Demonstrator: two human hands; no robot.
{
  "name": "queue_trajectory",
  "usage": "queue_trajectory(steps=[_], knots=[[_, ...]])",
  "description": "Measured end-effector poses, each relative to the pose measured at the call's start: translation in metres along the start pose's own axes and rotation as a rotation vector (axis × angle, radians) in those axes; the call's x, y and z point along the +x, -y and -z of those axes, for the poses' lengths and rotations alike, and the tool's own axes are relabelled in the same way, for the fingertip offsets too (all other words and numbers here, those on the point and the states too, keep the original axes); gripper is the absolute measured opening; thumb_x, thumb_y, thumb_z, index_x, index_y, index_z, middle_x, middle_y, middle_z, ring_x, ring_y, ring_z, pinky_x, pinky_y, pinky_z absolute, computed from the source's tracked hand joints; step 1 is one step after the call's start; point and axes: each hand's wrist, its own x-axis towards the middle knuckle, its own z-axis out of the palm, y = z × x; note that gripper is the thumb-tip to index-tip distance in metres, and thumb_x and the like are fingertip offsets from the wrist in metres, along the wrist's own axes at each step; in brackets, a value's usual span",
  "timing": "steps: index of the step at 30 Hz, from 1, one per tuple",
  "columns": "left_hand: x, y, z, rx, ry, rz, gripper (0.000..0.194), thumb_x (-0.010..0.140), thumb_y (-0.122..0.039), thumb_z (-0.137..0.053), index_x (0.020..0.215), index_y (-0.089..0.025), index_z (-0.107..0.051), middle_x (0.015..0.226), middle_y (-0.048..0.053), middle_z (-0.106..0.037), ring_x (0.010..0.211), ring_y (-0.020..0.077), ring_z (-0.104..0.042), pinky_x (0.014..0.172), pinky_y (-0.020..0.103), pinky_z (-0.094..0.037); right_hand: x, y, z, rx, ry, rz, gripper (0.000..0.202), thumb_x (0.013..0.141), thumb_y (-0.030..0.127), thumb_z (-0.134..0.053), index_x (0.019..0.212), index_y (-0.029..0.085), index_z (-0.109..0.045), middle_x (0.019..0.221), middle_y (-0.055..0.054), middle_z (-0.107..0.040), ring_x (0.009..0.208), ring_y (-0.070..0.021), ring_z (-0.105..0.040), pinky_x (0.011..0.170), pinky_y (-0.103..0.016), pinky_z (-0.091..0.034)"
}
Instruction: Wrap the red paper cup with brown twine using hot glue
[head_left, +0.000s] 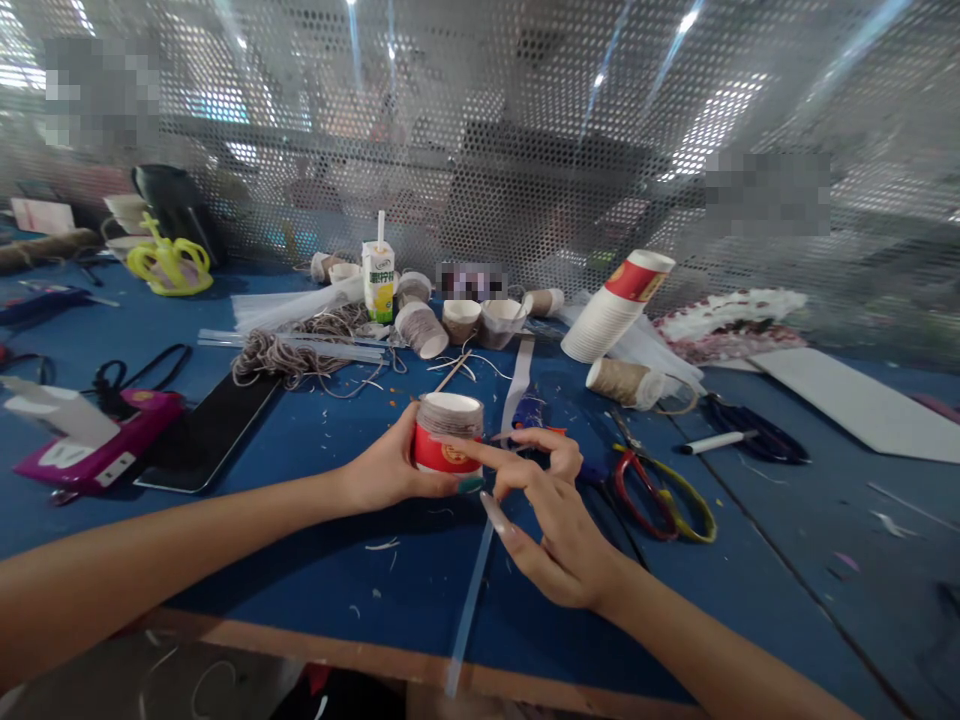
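A paper cup (439, 452), red with a gold emblem, has grey cord wound around its upper part. My left hand (386, 462) is wrapped around the cup from the left, holding it upright over the front of the blue table. My right hand (551, 525) is at the cup's right side, fingers spread, its index finger reaching across the red band; whether that fingertip presses on the cup I cannot tell. Behind my right hand lies a blue glue gun (529, 412), partly hidden. A clear glue stick (471, 610) runs along the table below the hands.
Scissors (649, 495) with red and yellow handles lie to the right. A leaning stack of paper cups (611, 310), a juice carton (379, 285) and several cord-wrapped cups stand behind. To the left are a grey cord bundle (277, 358), a phone (214, 435) and a purple power strip (105, 450).
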Motion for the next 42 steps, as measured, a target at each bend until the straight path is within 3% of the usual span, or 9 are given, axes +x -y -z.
queue_trajectory(steps=[5, 10, 14, 19, 27, 33, 38, 40, 42], knots=[[0.000, 0.001, 0.001, 0.041, -0.016, -0.011, 0.062, 0.058, -0.020, -0.082, 0.108, -0.019, -0.045, 0.103, 0.006, -0.063, 0.095, 0.0215, -0.061, 0.087, 0.038, -0.048, -0.001, -0.001, -0.001, 0.021, 0.030, 0.062, 0.016, 0.078, 0.015, -0.049, 0.085, 0.025, -0.038, 0.129, -0.001, -0.065, 0.098, -0.0271, -0.044, 0.085, -0.048, -0.034], [0.000, 0.001, 0.001, 0.094, -0.016, 0.001, 0.062, 0.060, -0.024, -0.081, 0.110, -0.018, -0.045, 0.104, 0.006, -0.062, 0.093, 0.0221, -0.061, 0.084, 0.039, -0.049, -0.005, -0.001, -0.005, -0.029, -0.005, -0.010, 0.012, 0.082, 0.016, -0.046, 0.088, 0.025, -0.040, 0.134, -0.003, -0.061, 0.106, -0.0286, -0.039, 0.085, -0.048, -0.033], [-0.001, 0.002, 0.001, 0.158, -0.019, -0.029, 0.060, 0.062, -0.026, -0.078, 0.110, -0.017, -0.043, 0.107, 0.007, -0.061, 0.095, 0.0220, -0.060, 0.086, 0.039, -0.048, -0.007, -0.001, -0.007, -0.020, 0.046, 0.009, 0.009, 0.082, 0.018, -0.046, 0.086, 0.024, -0.040, 0.136, -0.003, -0.060, 0.107, -0.0279, -0.040, 0.088, -0.048, -0.034], [-0.002, 0.001, 0.001, 0.373, -0.136, -0.076, 0.055, 0.064, -0.030, -0.076, 0.106, -0.017, -0.043, 0.101, 0.006, -0.060, 0.091, 0.0222, -0.059, 0.081, 0.039, -0.048, -0.008, 0.002, -0.011, -0.084, 0.052, -0.037, 0.009, 0.084, 0.020, -0.045, 0.092, 0.024, -0.043, 0.141, -0.003, -0.055, 0.114, -0.0297, -0.038, 0.089, -0.048, -0.033], [-0.002, 0.001, 0.000, 0.499, -0.189, -0.087, 0.051, 0.066, -0.030, -0.073, 0.105, -0.017, -0.043, 0.100, 0.006, -0.060, 0.089, 0.0220, -0.059, 0.080, 0.039, -0.048, -0.007, 0.001, -0.012, -0.101, 0.110, -0.043, 0.009, 0.087, 0.023, -0.045, 0.095, 0.023, -0.045, 0.146, -0.002, -0.050, 0.115, -0.0301, -0.038, 0.087, -0.047, -0.035], [-0.002, 0.002, 0.001, 0.653, -0.285, -0.160, 0.055, 0.065, -0.028, -0.075, 0.109, -0.017, -0.044, 0.112, 0.011, -0.059, 0.107, 0.0289, -0.056, 0.091, 0.046, -0.045, -0.002, 0.005, -0.009, -0.088, 0.236, -0.033, 0.010, 0.086, 0.026, -0.048, 0.096, 0.023, -0.047, 0.144, -0.006, -0.052, 0.116, -0.0311, -0.041, 0.086, -0.048, -0.039], [-0.003, 0.004, 0.001, 0.666, -0.314, -0.177, 0.053, 0.063, -0.029, -0.076, 0.105, -0.017, -0.046, 0.114, 0.012, -0.058, 0.111, 0.0305, -0.054, 0.095, 0.049, -0.043, -0.004, 0.005, -0.011, -0.062, 0.108, 0.034, 0.010, 0.085, 0.020, -0.049, 0.094, 0.024, -0.046, 0.138, -0.007, -0.058, 0.115, -0.0293, -0.045, 0.085, -0.046, -0.041], [-0.002, 0.003, 0.002, 0.575, -0.281, -0.146, 0.058, 0.061, -0.029, -0.078, 0.107, -0.017, -0.044, 0.113, 0.012, -0.058, 0.110, 0.0302, -0.056, 0.095, 0.048, -0.044, -0.006, 0.002, -0.012, -0.039, -0.036, 0.067, 0.017, 0.083, 0.014, -0.051, 0.093, 0.025, -0.043, 0.129, -0.007, -0.064, 0.108, -0.0266, -0.051, 0.085, -0.045, -0.042], [0.000, 0.002, 0.003, 0.396, -0.185, -0.095, 0.065, 0.058, -0.028, -0.080, 0.110, -0.018, -0.042, 0.114, 0.011, -0.059, 0.107, 0.0285, -0.058, 0.093, 0.045, -0.045, -0.007, -0.002, -0.012, -0.031, -0.208, -0.012, 0.029, 0.079, 0.015, -0.058, 0.098, 0.026, -0.040, 0.131, -0.009, -0.062, 0.107, -0.0263, -0.055, 0.089, -0.048, -0.042]])
